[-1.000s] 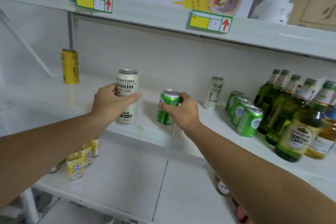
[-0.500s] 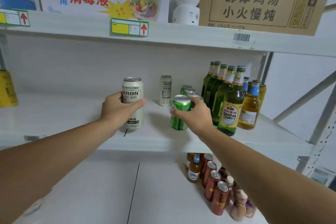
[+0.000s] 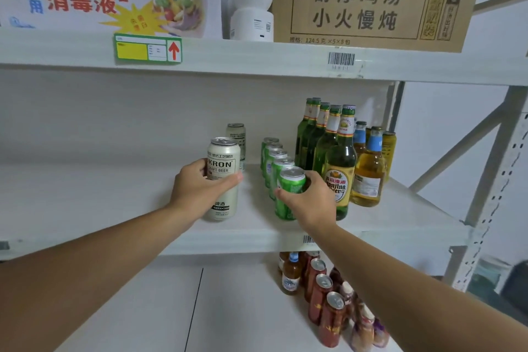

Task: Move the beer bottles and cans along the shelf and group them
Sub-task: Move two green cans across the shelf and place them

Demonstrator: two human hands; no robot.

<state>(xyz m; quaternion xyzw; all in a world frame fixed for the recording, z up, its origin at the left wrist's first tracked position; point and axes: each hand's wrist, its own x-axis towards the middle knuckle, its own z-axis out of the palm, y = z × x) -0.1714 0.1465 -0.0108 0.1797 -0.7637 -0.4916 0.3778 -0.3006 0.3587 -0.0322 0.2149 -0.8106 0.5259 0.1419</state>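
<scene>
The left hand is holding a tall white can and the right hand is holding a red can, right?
Not quite. The head view shows the right hand holding a short green metal can, not a red one. The left hand does hold the tall white metal can.

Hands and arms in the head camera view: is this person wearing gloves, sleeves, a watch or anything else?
Nothing that shows. The left hand and right hand are bare, without gloves, rings or markings. Both forearms are uncovered up to the picture's edge, with no sleeve, watch, band or cable in view.
</scene>
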